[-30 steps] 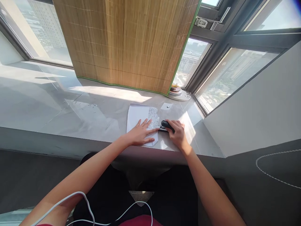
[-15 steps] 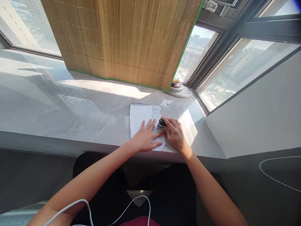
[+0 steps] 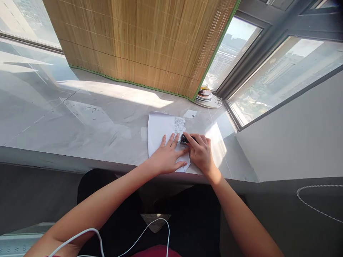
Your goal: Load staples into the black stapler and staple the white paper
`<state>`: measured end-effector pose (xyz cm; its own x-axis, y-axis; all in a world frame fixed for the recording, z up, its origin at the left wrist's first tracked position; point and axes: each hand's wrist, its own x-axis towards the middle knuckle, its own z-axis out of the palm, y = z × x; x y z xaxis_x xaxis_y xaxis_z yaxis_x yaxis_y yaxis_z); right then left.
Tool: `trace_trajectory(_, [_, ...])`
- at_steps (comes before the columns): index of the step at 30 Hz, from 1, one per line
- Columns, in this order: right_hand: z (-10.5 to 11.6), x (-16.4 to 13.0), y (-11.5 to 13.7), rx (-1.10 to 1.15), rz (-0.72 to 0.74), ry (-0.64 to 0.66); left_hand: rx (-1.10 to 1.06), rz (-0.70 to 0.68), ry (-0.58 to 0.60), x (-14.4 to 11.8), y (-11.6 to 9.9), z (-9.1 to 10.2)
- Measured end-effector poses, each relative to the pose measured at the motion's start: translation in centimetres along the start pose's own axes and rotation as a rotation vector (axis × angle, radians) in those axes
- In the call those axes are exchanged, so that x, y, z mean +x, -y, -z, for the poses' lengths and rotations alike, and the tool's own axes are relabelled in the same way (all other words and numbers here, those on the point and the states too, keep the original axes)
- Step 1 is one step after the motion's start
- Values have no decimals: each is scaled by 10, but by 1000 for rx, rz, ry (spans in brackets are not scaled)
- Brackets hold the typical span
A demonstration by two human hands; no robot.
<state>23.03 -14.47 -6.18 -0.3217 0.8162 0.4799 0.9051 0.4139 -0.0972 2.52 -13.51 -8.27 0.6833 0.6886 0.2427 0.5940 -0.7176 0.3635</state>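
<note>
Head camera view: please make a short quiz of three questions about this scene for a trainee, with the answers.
1. True or false: the left hand lies flat on the white paper.
2. What does the right hand press on: A) a cup, B) the black stapler, C) a pen?
3. Which thing stands in the far corner of the sill, beside the bamboo blind?

Key
1. True; the fingers are spread on the sheet.
2. B; the stapler sits at the paper's right edge, by the printed strip.
3. A stack of plates.
</note>
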Motion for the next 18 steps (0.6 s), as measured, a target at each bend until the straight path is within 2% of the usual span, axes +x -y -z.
trace_trajectory(9, [0,-1,-1,9,3,-4,2,8,5,0,-3,1])
trace_trajectory(18, [1,4,7,-83,30,60,-9,15,7,-1,-1,0])
